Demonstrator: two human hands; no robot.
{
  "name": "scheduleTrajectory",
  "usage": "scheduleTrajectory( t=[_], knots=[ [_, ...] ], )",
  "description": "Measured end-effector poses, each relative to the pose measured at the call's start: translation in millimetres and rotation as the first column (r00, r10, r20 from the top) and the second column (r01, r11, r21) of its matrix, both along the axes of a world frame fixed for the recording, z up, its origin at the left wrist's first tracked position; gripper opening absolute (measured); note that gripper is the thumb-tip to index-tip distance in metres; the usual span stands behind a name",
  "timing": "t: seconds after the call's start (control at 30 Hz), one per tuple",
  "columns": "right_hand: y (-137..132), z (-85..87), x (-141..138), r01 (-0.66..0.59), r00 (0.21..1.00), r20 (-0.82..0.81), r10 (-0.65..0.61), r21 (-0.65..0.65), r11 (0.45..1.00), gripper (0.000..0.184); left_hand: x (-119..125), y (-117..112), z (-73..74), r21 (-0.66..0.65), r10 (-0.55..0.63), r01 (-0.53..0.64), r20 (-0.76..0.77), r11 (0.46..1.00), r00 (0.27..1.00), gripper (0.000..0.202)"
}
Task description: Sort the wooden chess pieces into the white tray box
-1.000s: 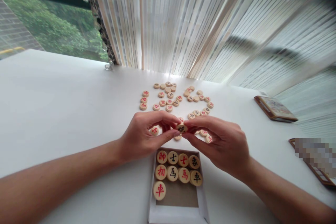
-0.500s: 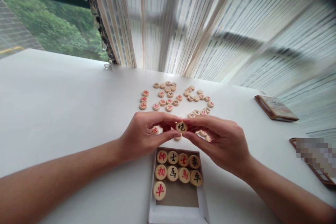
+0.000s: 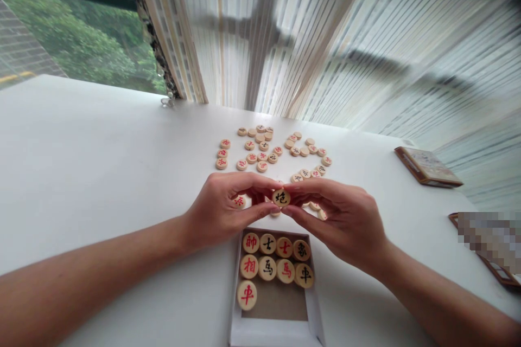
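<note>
My left hand (image 3: 222,209) and my right hand (image 3: 345,219) meet above the table, fingertips pinched together on one round wooden chess piece (image 3: 281,197) with a black character facing me. Just below them lies a shallow white box (image 3: 248,329) with a brown floor. Inside it several pieces (image 3: 267,268) with red or black characters lie face up in rows. Beyond my hands, several more loose pieces (image 3: 262,154) are scattered on the white table (image 3: 101,162).
A striped curtain (image 3: 325,38) hangs along the far table edge, with a window to its left. A flat brown box lid (image 3: 427,167) lies at the right. Another brown-edged object (image 3: 494,274), partly blurred out, sits at the right edge.
The piece between my fingertips has been tilted up, so its black character now faces me more squarely. My hands have stayed in place.
</note>
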State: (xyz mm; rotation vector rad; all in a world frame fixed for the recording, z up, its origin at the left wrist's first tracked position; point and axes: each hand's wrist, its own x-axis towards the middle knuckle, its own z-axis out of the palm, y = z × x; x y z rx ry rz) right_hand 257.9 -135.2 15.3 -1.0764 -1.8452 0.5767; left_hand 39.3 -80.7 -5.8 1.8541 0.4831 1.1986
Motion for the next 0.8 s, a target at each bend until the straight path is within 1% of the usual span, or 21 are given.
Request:
scheduleTrajectory(
  t=[0.43,0.57,0.8],
  knots=[
    [0.4,-2.2,-1.7,-0.029,0.994,-0.112,0.015,-0.129,0.991,0.019,-0.3,-0.1,0.3,-0.02,-0.005,0.005,-0.005,1.0,1.0,0.022],
    [0.6,-2.5,-1.6,-0.04,0.99,-0.139,0.019,-0.151,0.988,0.023,-0.4,0.0,0.1,-0.008,0.007,-0.007,-0.014,1.0,1.0,0.022],
    [0.6,-3.5,-1.9,-0.066,0.984,-0.172,0.033,-0.186,0.98,0.021,-0.8,-0.2,0.6,0.028,0.017,-0.016,-0.017,0.999,1.0,0.022]
  ],
)
